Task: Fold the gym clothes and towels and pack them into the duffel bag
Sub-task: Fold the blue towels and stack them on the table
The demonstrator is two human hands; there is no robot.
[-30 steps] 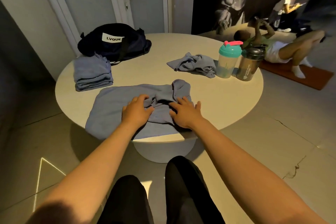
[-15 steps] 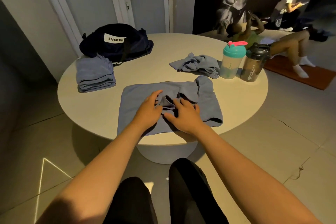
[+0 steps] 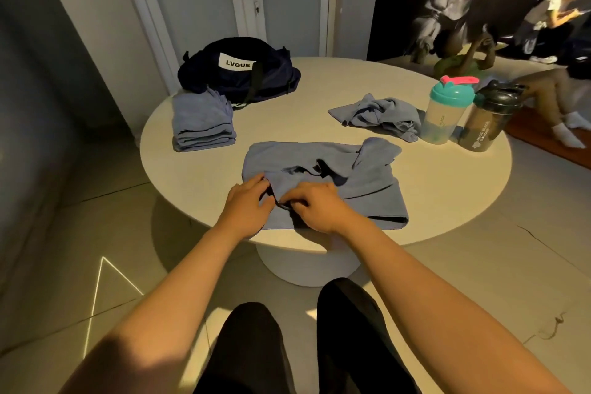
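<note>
Your left grip (image 3: 248, 201) and right grip (image 3: 315, 205) each pinch a fold of the blue cloth (image 3: 361, 189) at the desk's (image 3: 447, 195) near edge, with the duffel bag (image 3: 240, 77) far left.

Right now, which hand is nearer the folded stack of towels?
Left. The left hand grips the near left part of the cloth, closer to the viewer than the folded stack and to its right. The right hand grips the same cloth beside it, farther from the stack.
</note>
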